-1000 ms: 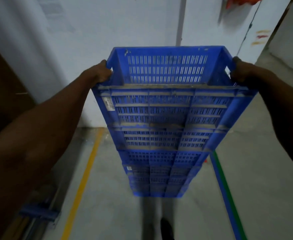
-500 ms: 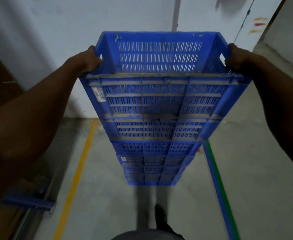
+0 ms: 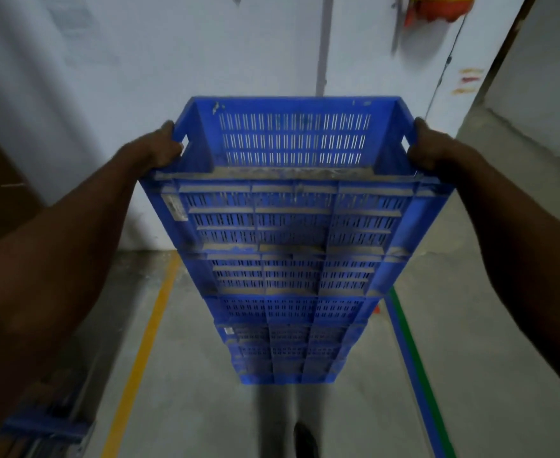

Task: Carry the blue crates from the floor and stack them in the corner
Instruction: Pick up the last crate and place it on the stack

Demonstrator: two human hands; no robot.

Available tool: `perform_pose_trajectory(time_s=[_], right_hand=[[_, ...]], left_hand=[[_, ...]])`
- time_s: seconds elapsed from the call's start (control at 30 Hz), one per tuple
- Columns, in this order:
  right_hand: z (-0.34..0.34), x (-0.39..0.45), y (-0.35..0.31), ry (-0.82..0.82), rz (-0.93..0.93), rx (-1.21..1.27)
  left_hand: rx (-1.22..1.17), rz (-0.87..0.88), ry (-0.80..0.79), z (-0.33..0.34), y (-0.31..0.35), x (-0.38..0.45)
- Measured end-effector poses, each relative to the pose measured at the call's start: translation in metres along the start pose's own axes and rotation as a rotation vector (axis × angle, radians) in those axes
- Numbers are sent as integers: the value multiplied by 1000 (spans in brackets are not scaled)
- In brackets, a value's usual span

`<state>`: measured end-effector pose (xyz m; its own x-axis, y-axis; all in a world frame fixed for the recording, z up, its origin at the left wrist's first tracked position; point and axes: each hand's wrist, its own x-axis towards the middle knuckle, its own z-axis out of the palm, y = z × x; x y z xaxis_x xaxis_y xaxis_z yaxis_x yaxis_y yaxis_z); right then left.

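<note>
Head view. Tall stack of blue crates stands on the grey concrete floor, nested one on another, against a white wall. Exact count hard to read; several tiers visible.

Top crate is open and empty, slotted walls dusty along the rim. Left hand is wrapped over its left end at the handle cut-out, fingers curled under the lip. Right hand is likewise clamped on the right end. Both arms are extended, roughly level with each other.

Cannot tell whether the top crate is fully seated on the one below or a touch above it; its near wall lines up with the tier beneath.

A yellow floor line runs left of the stack, a blue-green line right. A dark shoe shows at the bottom edge. An orange-yellow object hangs high on the wall.

Judgement: placing step, top crate being settled onto the stack. The next move calls for checking that it sits square at all four corners, then letting go with both hands together so the tall stack is not nudged sideways.
</note>
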<state>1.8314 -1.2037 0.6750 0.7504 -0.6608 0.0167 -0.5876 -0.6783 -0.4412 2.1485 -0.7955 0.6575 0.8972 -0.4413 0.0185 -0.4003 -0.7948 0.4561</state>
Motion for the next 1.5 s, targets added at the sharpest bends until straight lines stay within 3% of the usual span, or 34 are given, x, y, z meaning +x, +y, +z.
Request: perform_pose_trajectory(time_s=[0.13,0.37,0.6,1.0,1.5], right_hand=[[4,6,7,-6,-3,-27],[3,26,20,-86,-185,-187],[16,28,22,-33,-194,-334],[18,36,17,-17,-246,-269],[12,37,23,-28,-211,-248]], left_hand=[[-15,34,-23,-2,18,-19],[98,118,-1,3,21,-23],[403,246,12,11,9,-12],[177,317,-23,-1,4,-5],[148,228,-27,-3,12,-14]])
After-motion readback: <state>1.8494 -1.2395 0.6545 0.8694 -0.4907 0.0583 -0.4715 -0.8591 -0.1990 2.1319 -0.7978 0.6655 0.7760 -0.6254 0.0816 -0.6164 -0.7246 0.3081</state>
